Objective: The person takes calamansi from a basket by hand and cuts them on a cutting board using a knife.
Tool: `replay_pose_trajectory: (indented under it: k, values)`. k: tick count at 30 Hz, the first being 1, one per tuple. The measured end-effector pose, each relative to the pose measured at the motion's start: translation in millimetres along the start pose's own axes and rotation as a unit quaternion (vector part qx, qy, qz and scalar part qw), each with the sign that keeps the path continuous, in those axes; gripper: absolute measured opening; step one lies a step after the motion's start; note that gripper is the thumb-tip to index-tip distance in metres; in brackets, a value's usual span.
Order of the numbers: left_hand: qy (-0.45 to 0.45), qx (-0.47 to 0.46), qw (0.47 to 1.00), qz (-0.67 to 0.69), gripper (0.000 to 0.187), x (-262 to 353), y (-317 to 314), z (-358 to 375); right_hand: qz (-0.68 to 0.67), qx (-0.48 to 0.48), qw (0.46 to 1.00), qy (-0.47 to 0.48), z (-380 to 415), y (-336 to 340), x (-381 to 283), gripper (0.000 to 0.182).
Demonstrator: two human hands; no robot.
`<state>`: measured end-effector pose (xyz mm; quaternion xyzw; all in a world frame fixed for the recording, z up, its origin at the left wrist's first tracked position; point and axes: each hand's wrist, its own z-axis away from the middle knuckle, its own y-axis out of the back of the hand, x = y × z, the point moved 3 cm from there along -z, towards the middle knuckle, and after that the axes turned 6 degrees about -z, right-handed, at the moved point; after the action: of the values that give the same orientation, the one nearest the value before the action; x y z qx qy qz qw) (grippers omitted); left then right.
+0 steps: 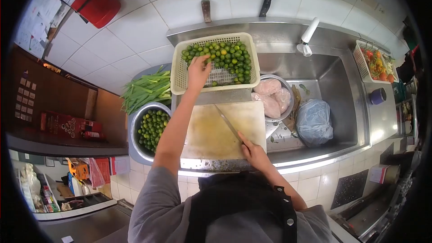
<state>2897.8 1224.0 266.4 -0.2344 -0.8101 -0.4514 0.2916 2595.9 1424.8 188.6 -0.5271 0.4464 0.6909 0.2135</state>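
My left hand [198, 71] reaches into a cream plastic basket [178, 78] of small green limes [231, 55], with one yellowish fruit among them. Its fingers are curled together at the limes; whatever they hold is hidden. In my right hand [255, 154] is a kitchen knife [230, 125], gripped by its handle. The blade lies low over a worn white cutting board [204, 139], pointing up and left toward the basket. A metal bowl [133, 128] left of the board holds more limes [154, 126].
Green leafy stalks [150, 87] lie behind the lime bowl. Right of the board, a bowl of raw chicken [270, 96] and a tied plastic bag [314, 123] sit in the steel sink [346, 103]. A faucet [308, 36] stands behind; a vegetable basket [375, 63] is far right.
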Motion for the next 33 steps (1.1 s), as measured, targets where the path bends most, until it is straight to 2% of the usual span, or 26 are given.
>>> replay_pose_trajectory:
  k: [3,5,8,11,16,17,19,20,22,33]
  values:
    - [-0.005,0.044,0.999,0.016,0.021,19,38,51,0.004,-0.001,1.0,0.021,0,-3,8,0.06]
    - [0.037,0.045,0.997,0.049,0.022,28,57,93,0.004,-0.01,1.0,0.028,1,-3,10,0.061]
    - [0.032,0.019,0.999,-0.025,0.023,30,71,154,-0.003,-0.02,0.999,0.036,0,-3,10,0.061]
    - [0.039,-0.013,0.999,-0.008,0.022,26,67,204,0.009,-0.026,0.999,0.047,0,-3,10,0.062]
    - [0.123,-0.095,0.987,0.041,0.02,14,50,264,0.025,-0.032,0.998,0.052,-2,-4,11,0.062]
    - [0.126,-0.096,0.987,0.04,0.02,10,49,270,0.025,-0.035,0.998,0.05,-1,-4,12,0.062]
    - [0.078,-0.103,0.988,-0.078,0.019,11,48,277,0.036,-0.048,0.998,0.019,-1,-3,11,0.062]
    - [0.08,-0.105,0.988,-0.078,0.019,12,46,280,0.035,-0.049,0.998,0.017,0,-4,11,0.062]
    - [0.144,-0.06,0.987,0.041,0.019,26,47,276,0.013,-0.023,0.999,0.042,1,-5,11,0.062]
    - [0.114,-0.11,0.987,0.037,0.021,28,34,267,0.013,-0.001,0.999,0.048,4,-6,10,0.061]
